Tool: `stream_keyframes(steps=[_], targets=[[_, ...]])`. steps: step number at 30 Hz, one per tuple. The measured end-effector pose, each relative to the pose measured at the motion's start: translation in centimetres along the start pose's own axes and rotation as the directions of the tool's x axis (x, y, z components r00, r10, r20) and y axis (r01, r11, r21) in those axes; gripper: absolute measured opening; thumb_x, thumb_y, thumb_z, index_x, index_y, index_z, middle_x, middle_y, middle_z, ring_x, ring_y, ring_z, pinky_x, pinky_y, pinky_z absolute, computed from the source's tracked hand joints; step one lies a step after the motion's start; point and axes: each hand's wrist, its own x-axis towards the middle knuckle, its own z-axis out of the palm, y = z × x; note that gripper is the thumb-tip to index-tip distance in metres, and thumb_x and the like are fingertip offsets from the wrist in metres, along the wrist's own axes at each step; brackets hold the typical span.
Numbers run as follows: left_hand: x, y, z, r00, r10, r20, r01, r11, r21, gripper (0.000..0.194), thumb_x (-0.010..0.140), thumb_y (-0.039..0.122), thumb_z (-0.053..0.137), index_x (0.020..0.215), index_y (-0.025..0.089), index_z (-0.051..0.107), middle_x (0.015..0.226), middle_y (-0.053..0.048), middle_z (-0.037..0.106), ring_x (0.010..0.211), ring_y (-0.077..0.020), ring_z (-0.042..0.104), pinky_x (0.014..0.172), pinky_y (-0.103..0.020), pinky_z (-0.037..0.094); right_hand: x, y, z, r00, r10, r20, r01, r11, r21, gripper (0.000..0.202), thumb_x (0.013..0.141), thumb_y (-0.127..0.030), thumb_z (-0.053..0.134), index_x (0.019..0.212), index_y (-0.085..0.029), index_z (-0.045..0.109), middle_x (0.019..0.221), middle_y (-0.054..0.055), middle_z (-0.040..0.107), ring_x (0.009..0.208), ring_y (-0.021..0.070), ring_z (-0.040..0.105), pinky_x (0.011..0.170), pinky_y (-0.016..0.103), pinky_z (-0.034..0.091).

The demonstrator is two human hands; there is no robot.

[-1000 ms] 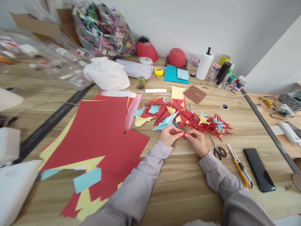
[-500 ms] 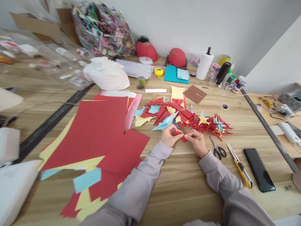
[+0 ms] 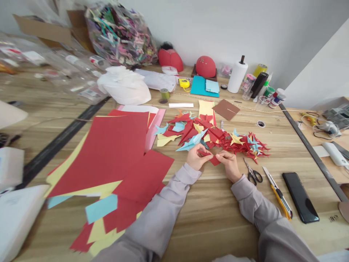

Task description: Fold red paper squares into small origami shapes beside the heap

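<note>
Between my hands is a small folded piece of red paper [image 3: 215, 160], held just above the table. My left hand [image 3: 196, 157] pinches its left side between thumb and fingers. On the other side my right hand [image 3: 228, 163] pinches its right edge with thumb and forefinger. Some of the paper is hidden behind the fingers. Just beyond the hands lies a pile of folded paper shapes [image 3: 218, 136] in red, blue and yellow. A light blue folded paper piece [image 3: 194, 141] points out of the pile near my left hand.
Large red paper sheets [image 3: 117, 145] overlap on the left, with a blue paper strip [image 3: 101, 209] below them. To the right lie scissors [image 3: 254, 174], a yellow utility knife [image 3: 278, 193] and a black phone [image 3: 300, 197]. A white bottle [image 3: 237, 77] stands at the back.
My right fingers have shifted slightly right and away from the left ones, so more of the red paper shows between the hands. My left hand keeps its place.
</note>
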Motion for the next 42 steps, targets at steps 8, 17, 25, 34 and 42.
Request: stream_keyframes(steps=[8,17,25,34,42], targets=[[0.2,-0.1,-0.2,1.0,0.013,-0.001,-0.013,1.0,0.014,0.039,0.051,0.024,0.08,0.064,0.018,0.043,0.062,0.001,0.066,0.061,-0.0163,0.065,0.063,-0.03,0.051,0.1,0.4,-0.3,1.0,-0.01,0.021,0.01,1.0,-0.015,0.023,0.072,-0.035,0.068,0.056,-0.018,0.064,0.061,-0.002,0.054,0.059,0.0108,0.045,0.059,0.025,0.035],[0.3,-0.2,-0.2,0.998,-0.055,-0.014,0.055,0.998,0.009,0.035,0.051,0.026,0.081,0.072,0.016,0.053,0.068,-0.003,0.07,0.066,-0.0186,0.068,0.065,-0.03,0.052,0.1,0.5,-0.3,0.998,-0.038,-0.052,0.038,0.999,-0.004,0.029,0.073,-0.037,0.066,0.054,-0.017,0.059,0.058,-0.003,0.048,0.056,0.0097,0.04,0.057,0.024,0.034],[0.7,-1.0,-0.3,0.999,0.015,-0.034,-0.015,1.0,-0.014,0.028,0.051,0.027,0.08,0.066,0.016,0.059,0.068,-0.002,0.068,0.063,-0.0157,0.064,0.063,-0.03,0.052,0.0,0.2,-0.2,0.997,-0.035,-0.073,0.03,0.998,-0.061,0.023,0.07,-0.039,0.068,0.062,-0.018,0.062,0.061,-0.002,0.055,0.058,0.011,0.047,0.059,0.025,0.04],[0.2,-0.2,-0.2,0.999,0.035,0.004,-0.035,0.988,0.152,0.022,0.055,0.026,0.078,0.061,0.016,0.06,0.06,-0.001,0.064,0.054,-0.0119,0.057,0.055,-0.025,0.046,-0.2,-0.3,0.3,0.995,-0.099,0.003,0.097,0.971,-0.218,0.013,0.069,-0.031,0.07,0.066,-0.019,0.065,0.066,0.001,0.062,0.063,0.0137,0.055,0.062,0.027,0.045],[0.2,-0.2,-0.3,1.0,0.017,-0.003,-0.016,0.992,0.126,0.025,0.05,0.028,0.08,0.053,0.016,0.058,0.051,0.002,0.059,0.049,-0.01,0.051,0.049,-0.023,0.041,-0.1,-0.1,0.0,0.996,-0.065,0.058,0.076,0.974,-0.215,0.017,0.07,-0.035,0.067,0.067,-0.019,0.063,0.066,0.0,0.06,0.063,0.0133,0.054,0.062,0.026,0.043]])
